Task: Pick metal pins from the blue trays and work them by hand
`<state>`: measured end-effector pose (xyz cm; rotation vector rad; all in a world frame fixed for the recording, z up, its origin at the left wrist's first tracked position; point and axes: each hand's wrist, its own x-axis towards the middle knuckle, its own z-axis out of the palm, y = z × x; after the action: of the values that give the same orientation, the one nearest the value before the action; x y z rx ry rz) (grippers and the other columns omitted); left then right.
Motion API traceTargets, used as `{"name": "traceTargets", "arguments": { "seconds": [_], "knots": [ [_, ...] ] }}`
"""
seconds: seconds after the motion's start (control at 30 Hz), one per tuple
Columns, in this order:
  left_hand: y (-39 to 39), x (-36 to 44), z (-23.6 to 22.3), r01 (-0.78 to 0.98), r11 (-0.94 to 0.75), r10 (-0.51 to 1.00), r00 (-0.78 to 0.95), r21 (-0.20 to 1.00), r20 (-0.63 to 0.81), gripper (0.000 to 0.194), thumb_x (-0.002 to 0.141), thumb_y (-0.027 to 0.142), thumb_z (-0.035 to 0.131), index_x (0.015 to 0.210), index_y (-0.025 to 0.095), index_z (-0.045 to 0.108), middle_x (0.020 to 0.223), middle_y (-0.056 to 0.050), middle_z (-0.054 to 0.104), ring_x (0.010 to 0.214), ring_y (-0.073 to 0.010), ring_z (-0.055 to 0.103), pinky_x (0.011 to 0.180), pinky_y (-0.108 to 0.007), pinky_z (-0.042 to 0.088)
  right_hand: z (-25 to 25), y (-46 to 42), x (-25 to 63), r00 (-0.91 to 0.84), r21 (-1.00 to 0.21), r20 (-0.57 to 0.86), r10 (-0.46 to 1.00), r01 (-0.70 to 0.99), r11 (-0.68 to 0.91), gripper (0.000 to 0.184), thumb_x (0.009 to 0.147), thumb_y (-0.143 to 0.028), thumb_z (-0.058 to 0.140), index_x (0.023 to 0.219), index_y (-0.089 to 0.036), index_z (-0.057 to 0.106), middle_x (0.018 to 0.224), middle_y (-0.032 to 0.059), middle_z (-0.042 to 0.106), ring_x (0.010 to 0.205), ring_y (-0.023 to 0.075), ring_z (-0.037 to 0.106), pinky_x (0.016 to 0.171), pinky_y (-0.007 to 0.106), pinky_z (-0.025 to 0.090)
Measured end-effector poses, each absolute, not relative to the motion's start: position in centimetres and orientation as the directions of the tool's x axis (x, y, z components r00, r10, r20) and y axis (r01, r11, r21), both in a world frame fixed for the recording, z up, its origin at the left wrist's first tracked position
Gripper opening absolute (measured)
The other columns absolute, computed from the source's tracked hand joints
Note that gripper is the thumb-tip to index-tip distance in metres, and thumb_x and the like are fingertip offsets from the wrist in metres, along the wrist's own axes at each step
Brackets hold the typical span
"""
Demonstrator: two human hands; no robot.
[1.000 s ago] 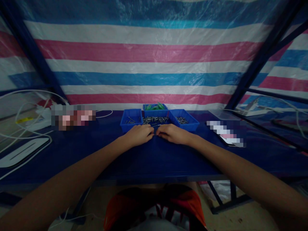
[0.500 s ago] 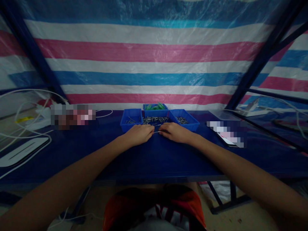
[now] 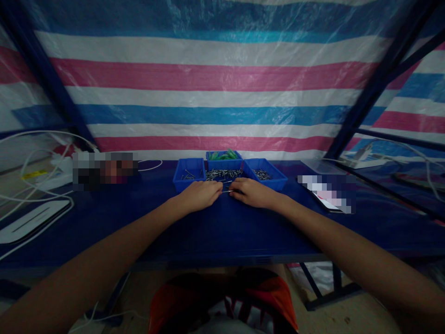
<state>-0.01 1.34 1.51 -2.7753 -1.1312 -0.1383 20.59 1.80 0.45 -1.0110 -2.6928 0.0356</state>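
Note:
My left hand (image 3: 202,194) and my right hand (image 3: 253,191) rest on the blue table, fingertips facing each other across a small gap. A thin shiny metal rod (image 3: 225,191) spans that gap, its ends pinched in the closed fingers of both hands. Its exact kind is too small to tell. Just beyond my fingers lies a loose pile of screws (image 3: 224,174). Around it stand a left blue bin (image 3: 178,181) with a few long screws, a right blue bin (image 3: 278,180) with many small metal pieces, and a rear blue bin (image 3: 224,163) holding green pieces.
A phone-like device (image 3: 325,197) lies at right, partly blurred out. On the left are a white flat device (image 3: 34,220), white cables (image 3: 71,199) and a pixelated object (image 3: 106,170). A striped sheet (image 3: 222,74) hangs behind the table (image 3: 225,236), between blue metal posts.
Both hands stay in nearly the same place, with the thin metal rod still between them. The view has shifted very slightly.

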Motion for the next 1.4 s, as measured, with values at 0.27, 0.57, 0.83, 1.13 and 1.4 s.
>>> {"name": "traceTargets", "arguments": {
  "seconds": [0.27, 0.57, 0.83, 1.13, 1.4],
  "knots": [
    [1.39, -0.11, 1.47, 0.694, -0.714, 0.682, 0.720, -0.093, 0.133, 0.022, 0.092, 0.027, 0.032, 0.093, 0.018, 0.053, 0.096, -0.006, 0.061, 0.079, -0.0179, 0.060, 0.063, -0.028, 0.043, 0.04, 1.99, 20.80, -0.717, -0.157, 0.214, 0.664, 0.646, 0.748, 0.024, 0.090, -0.026, 0.047, 0.108, -0.014, 0.057, 0.103, 0.0102, 0.059, 0.092, 0.0185, 0.058, 0.085, 0.034, 0.044],
    [1.47, -0.16, 1.49, 0.690, -0.718, 0.679, 0.723, -0.092, 0.124, 0.021, 0.091, 0.026, 0.033, 0.093, 0.018, 0.053, 0.095, -0.005, 0.060, 0.080, -0.0173, 0.059, 0.064, -0.027, 0.043, 0.13, 2.00, 20.92, -0.729, -0.158, 0.194, 0.656, 0.637, 0.755, 0.025, 0.091, -0.026, 0.045, 0.110, -0.014, 0.057, 0.104, 0.0108, 0.060, 0.093, 0.0187, 0.059, 0.085, 0.034, 0.043],
    [1.53, -0.27, 1.45, 0.681, -0.727, 0.673, 0.731, -0.084, 0.110, 0.020, 0.090, 0.026, 0.034, 0.091, 0.019, 0.053, 0.094, -0.004, 0.060, 0.079, -0.0174, 0.059, 0.063, -0.027, 0.042, 0.29, 1.88, 21.01, -0.726, -0.148, 0.195, 0.660, 0.643, 0.751, 0.017, 0.090, -0.023, 0.046, 0.101, -0.015, 0.057, 0.095, 0.0079, 0.060, 0.084, 0.0169, 0.058, 0.079, 0.031, 0.043],
    [1.55, -0.18, 1.47, 0.690, -0.720, 0.680, 0.723, -0.080, 0.123, 0.021, 0.091, 0.026, 0.034, 0.092, 0.018, 0.053, 0.095, -0.005, 0.060, 0.080, -0.0183, 0.060, 0.063, -0.028, 0.043, 0.28, 1.86, 20.90, -0.733, -0.149, 0.217, 0.645, 0.628, 0.764, 0.012, 0.089, -0.019, 0.047, 0.091, -0.016, 0.058, 0.089, 0.0065, 0.059, 0.081, 0.0159, 0.057, 0.076, 0.029, 0.042],
    [1.25, -0.02, 1.74, 0.693, -0.717, 0.683, 0.720, -0.078, 0.124, 0.020, 0.092, 0.026, 0.033, 0.093, 0.018, 0.052, 0.095, -0.005, 0.062, 0.080, -0.0176, 0.059, 0.063, -0.027, 0.043, 0.32, 1.80, 20.83, -0.731, -0.146, 0.219, 0.647, 0.631, 0.762, 0.012, 0.088, -0.019, 0.047, 0.092, -0.015, 0.058, 0.089, 0.0073, 0.059, 0.081, 0.0162, 0.057, 0.076, 0.029, 0.042]
  ]
}}
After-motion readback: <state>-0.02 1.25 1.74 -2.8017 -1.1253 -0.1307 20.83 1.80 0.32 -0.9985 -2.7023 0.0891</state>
